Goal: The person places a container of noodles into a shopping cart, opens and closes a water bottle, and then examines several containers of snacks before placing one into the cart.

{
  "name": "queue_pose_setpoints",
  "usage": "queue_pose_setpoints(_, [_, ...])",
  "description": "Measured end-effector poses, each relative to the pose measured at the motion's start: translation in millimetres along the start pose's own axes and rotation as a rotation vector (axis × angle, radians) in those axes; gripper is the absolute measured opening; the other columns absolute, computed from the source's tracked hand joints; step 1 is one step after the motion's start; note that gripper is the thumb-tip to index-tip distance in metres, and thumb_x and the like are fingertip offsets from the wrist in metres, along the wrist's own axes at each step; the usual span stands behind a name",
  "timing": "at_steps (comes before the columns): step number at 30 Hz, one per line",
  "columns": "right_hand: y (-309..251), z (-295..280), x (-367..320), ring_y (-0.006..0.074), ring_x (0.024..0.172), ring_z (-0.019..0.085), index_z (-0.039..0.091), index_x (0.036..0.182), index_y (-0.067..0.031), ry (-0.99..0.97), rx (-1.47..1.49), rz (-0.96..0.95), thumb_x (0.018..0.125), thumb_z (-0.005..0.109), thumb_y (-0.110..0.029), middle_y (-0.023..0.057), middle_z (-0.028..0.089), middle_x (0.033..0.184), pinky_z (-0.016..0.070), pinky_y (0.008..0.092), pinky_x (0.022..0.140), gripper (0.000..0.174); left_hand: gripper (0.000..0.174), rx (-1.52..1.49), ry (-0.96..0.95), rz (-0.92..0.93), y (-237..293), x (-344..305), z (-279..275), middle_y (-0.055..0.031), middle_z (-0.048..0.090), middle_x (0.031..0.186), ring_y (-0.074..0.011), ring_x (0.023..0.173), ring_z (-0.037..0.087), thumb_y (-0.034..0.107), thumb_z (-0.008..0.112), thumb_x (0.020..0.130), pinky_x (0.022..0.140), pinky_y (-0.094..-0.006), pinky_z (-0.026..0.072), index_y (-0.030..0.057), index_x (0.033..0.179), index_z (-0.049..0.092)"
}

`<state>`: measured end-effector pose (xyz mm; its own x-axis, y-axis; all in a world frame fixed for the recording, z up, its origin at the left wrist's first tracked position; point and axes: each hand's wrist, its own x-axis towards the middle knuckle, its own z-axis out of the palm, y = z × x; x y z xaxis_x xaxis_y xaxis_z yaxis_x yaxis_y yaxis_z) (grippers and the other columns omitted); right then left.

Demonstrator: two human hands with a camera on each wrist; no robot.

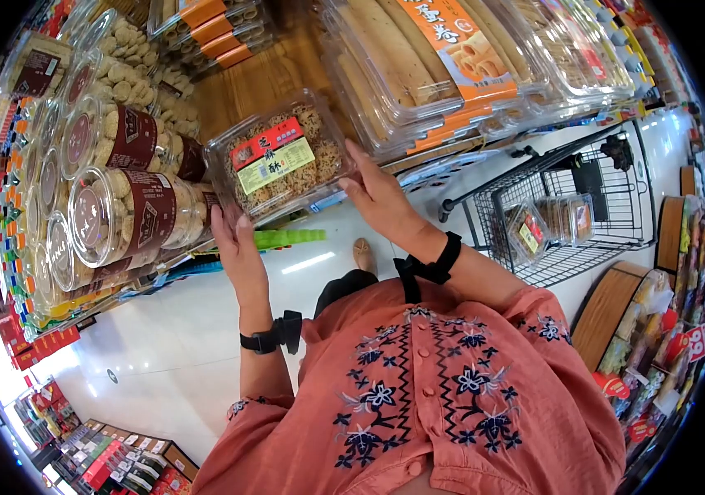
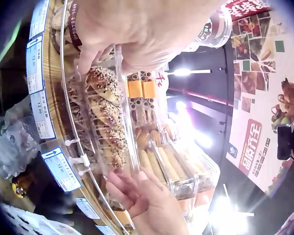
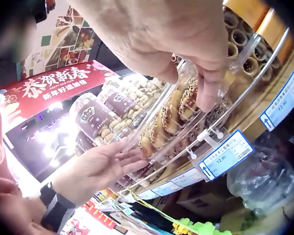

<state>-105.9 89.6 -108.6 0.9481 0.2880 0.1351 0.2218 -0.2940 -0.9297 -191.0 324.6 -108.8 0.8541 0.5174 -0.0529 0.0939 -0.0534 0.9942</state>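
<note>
A clear plastic box of sesame pastries [image 1: 316,139], with a red and yellow label, sits at the front edge of the wooden shelf [image 1: 263,76]. My left hand [image 1: 241,252] grips its left end, the thumb by the near corner. At the opposite end my right hand [image 1: 384,198] holds the box, with fingers bent over its edge in the right wrist view. Seeds and twisted pastry [image 2: 105,117] show through the box side in the left wrist view. Another layer of the same pastries [image 3: 213,115] appears low behind the shelf's front rail in the right wrist view.
Round tubs of nuts [image 1: 92,206] are stacked at the left, close to my left hand. Boxes of egg rolls [image 1: 393,62] are piled at the right. A shopping cart [image 1: 591,198] with several boxes stands to my right. Price tags [image 3: 226,155] line the shelf front.
</note>
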Motion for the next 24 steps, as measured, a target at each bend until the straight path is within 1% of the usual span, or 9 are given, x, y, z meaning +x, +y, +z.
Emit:
queue_pose_setpoints(2, [0.3, 0.6, 2.1, 0.0416, 0.098, 0.063, 0.034, 0.147, 0.0063, 0.016, -0.051, -0.047, 0.095, 0.059, -0.009, 0.0247, 0.064, 0.107, 0.0501, 0.0407, 0.088, 0.059, 0.056, 0.040, 0.014, 0.025, 3.1, 6.0, 3.4, -0.0188, 0.043, 0.150, -0.0262, 0.136, 0.045, 0.015, 0.051, 0.104, 0.113, -0.0353, 0.0348, -0.0039, 0.152, 0.030])
queue_pose_setpoints(5, [3.3, 1.1, 5.2, 0.0425, 0.099, 0.062, 0.034, 0.146, 0.0067, -0.036, -0.004, 0.037, 0.095, 0.058, -0.009, 0.0264, 0.063, 0.111, 0.0503, 0.0411, 0.088, 0.059, 0.058, 0.189, -0.036, 0.099, -3.4, 14.4, 1.8, -0.0226, 0.045, 0.146, -0.0251, 0.127, 0.051, 0.025, 0.053, 0.104, 0.103, -0.0356, 0.0466, 0.0011, 0.153, 0.031])
queue_pose_setpoints(8, [1.2, 2.2, 7.4, 0.0441, 0.103, 0.062, 0.034, 0.146, 0.0066, -0.026, -0.102, 0.011, 0.096, 0.058, -0.011, 0.0297, 0.060, 0.120, 0.0498, 0.0440, 0.089, 0.059, 0.057, 0.279, -0.054, 0.167, -11.9, 20.0, 0.7, -0.0223, 0.047, 0.144, -0.0245, 0.123, 0.054, 0.025, 0.052, 0.105, 0.099, -0.0353, 0.0499, 0.0042, 0.154, 0.032])
queue_pose_setpoints(11, [-4.3, -0.9, 4.9, 0.0459, 0.107, 0.060, 0.034, 0.146, 0.0068, -0.022, -0.133, 0.009, 0.096, 0.057, -0.014, 0.0330, 0.055, 0.128, 0.0482, 0.0473, 0.092, 0.059, 0.055, 0.322, -0.063, 0.188, -15.3, 21.8, -2.0, -0.0217, 0.049, 0.142, -0.0239, 0.120, 0.055, 0.024, 0.051, 0.105, 0.097, -0.0350, 0.0509, 0.0053, 0.153, 0.034])
queue_pose_setpoints(14, [-9.9, -5.8, -2.9, 0.0458, 0.106, 0.061, 0.033, 0.147, 0.0057, -0.059, -0.102, 0.045, 0.096, 0.057, -0.015, 0.0324, 0.055, 0.130, 0.0486, 0.0472, 0.092, 0.060, 0.050, 0.271, -0.087, 0.117, -6.3, 19.8, -1.2, -0.0197, 0.046, 0.146, -0.0255, 0.130, 0.050, 0.016, 0.050, 0.105, 0.108, -0.0349, 0.0402, -0.0004, 0.150, 0.037])
queue_pose_setpoints(17, [-4.4, -11.6, -21.1, 0.0423, 0.097, 0.065, 0.042, 0.143, 0.0014, -0.016, -0.080, -0.020, 0.095, 0.057, -0.014, 0.0285, 0.062, 0.116, 0.0526, 0.0428, 0.085, 0.052, 0.051, 0.380, -0.077, 0.253, -22.0, 26.0, -7.7, -0.0210, 0.051, 0.139, -0.0211, 0.107, 0.060, 0.026, 0.050, 0.106, 0.092, -0.0338, 0.0525, 0.0054, 0.151, 0.037])
queue_pose_setpoints(20, [13.5, -36.4, -43.5, 0.0315, 0.084, 0.070, 0.054, 0.133, -0.0022, -0.181, 0.099, 0.164, 0.095, 0.057, -0.013, 0.0202, 0.068, 0.100, 0.0553, 0.0369, 0.075, 0.039, 0.051, 0.344, -0.089, 0.223, -20.6, 24.7, -7.5, -0.0199, 0.052, 0.138, -0.0199, 0.104, 0.060, 0.027, 0.049, 0.106, 0.089, -0.0324, 0.0535, 0.0049, 0.150, 0.038])
queue_pose_setpoints(23, [42.9, -69.7, -73.2, 0.0210, 0.076, 0.071, 0.061, 0.122, -0.0026, -0.120, 0.237, 0.325, 0.096, 0.057, -0.015, 0.0126, 0.070, 0.089, 0.0557, 0.0328, 0.070, 0.030, 0.048, 0.297, -0.089, 0.134, -11.1, 22.0, -2.3, -0.0162, 0.051, 0.138, -0.0195, 0.108, 0.057, 0.025, 0.048, 0.107, 0.090, -0.0306, 0.0521, 0.0051, 0.150, 0.040])
queue_pose_setpoints(24, [54.8, -86.6, -83.2, 0.0189, 0.077, 0.070, 0.061, 0.121, -0.0031, -0.101, 0.235, 0.398, 0.097, 0.057, -0.015, 0.0104, 0.070, 0.093, 0.0560, 0.0314, 0.070, 0.027, 0.046, 0.274, -0.087, 0.106, -9.4, 22.1, -0.4, -0.0151, 0.050, 0.139, -0.0202, 0.111, 0.056, 0.022, 0.048, 0.107, 0.092, -0.0303, 0.0511, 0.0052, 0.149, 0.040])
